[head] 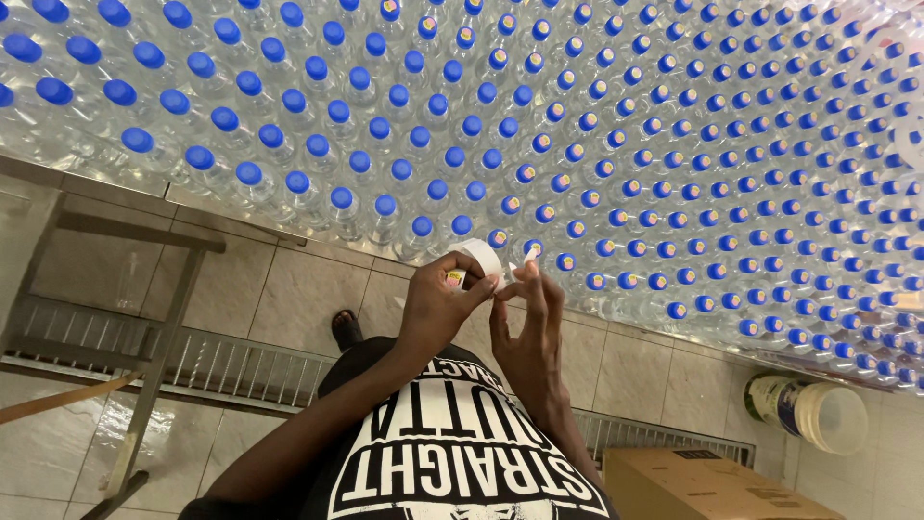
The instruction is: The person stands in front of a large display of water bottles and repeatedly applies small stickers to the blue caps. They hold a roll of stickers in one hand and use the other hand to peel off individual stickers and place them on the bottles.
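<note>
Sticker roll (481, 258), white, small: pinched upright between thumb and fingers (460, 279) of the left hand (438, 308). Right hand (527, 323) just beside it, fingertips closed on the strip's loose end. Beyond: clear bottles (539, 125) with blue caps, massed in rows. Below: tiled floor (289, 299), cardboard box (703, 486), white bucket (818, 414).

Light: bright, even, from overhead.
Glare: seen on the clear bottles (577, 144).
Shadows: soft on the tiled floor (289, 289).
Edges: bent by wide-angle distortion.
</note>
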